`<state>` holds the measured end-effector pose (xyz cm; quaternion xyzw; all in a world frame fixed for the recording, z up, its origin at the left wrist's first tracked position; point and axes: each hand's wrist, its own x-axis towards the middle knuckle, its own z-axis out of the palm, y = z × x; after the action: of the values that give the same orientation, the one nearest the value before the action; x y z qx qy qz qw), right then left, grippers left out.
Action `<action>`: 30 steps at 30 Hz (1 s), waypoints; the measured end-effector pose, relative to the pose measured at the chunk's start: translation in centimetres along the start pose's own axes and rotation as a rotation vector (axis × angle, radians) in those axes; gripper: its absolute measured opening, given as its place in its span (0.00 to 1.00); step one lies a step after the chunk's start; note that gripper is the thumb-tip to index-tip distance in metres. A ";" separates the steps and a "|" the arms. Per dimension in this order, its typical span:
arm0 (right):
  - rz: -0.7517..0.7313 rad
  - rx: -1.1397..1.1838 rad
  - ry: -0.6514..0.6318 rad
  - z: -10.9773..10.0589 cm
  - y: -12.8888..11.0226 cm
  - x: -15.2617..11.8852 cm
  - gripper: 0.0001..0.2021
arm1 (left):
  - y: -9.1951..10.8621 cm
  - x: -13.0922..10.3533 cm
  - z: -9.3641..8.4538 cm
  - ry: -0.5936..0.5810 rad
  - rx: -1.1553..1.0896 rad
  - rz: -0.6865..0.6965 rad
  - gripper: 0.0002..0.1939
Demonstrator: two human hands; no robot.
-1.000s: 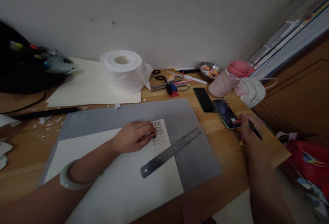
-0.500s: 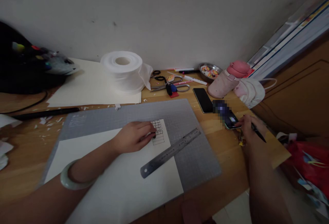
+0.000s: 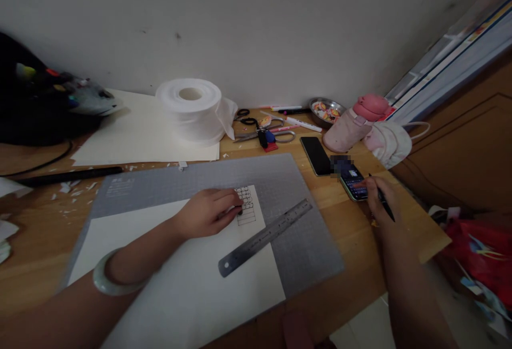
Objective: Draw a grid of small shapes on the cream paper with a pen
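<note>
My left hand (image 3: 210, 213) rests on a white sheet (image 3: 192, 279), its fingers pinched around a small dark object beside a drawn black grid (image 3: 247, 213). My right hand (image 3: 382, 199) holds a black pen (image 3: 387, 207), and a finger touches the lit screen of a phone (image 3: 354, 181). Left of that phone lies a second one with a dark screen (image 3: 316, 156). A steel ruler (image 3: 266, 238) lies slanted across the sheet's right edge and the grey cutting mat (image 3: 308, 247).
Along the wall stand a white tissue roll (image 3: 190, 111), scissors (image 3: 284, 136), markers (image 3: 304, 124), a metal bowl (image 3: 326, 111) and a pink bottle (image 3: 348, 130). Paper scraps (image 3: 76, 189) and a black bag (image 3: 36, 103) are at the left.
My right hand has moved left and slightly up with the pen, its finger now over the phone's lower screen. The screen's content has changed. My left hand has stayed in place.
</note>
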<state>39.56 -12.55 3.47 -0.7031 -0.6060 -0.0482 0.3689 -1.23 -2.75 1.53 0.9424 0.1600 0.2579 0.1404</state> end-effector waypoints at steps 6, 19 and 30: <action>0.023 -0.011 -0.029 -0.4 -0.9 -0.2 0.16 | 0.0 0.0 0.0 -0.002 0.004 0.000 0.08; 0.042 -0.089 0.141 -0.7 -0.6 -0.1 0.22 | -0.1 -0.1 0.1 0.000 -0.014 -0.003 0.08; 0.105 -0.071 0.156 -0.4 -0.1 -0.2 0.24 | 0.1 0.0 0.0 -0.006 -0.007 -0.019 0.09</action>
<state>39.56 -12.93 3.68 -0.7406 -0.5356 -0.1049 0.3921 -1.28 -2.80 1.57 0.9411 0.1678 0.2542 0.1466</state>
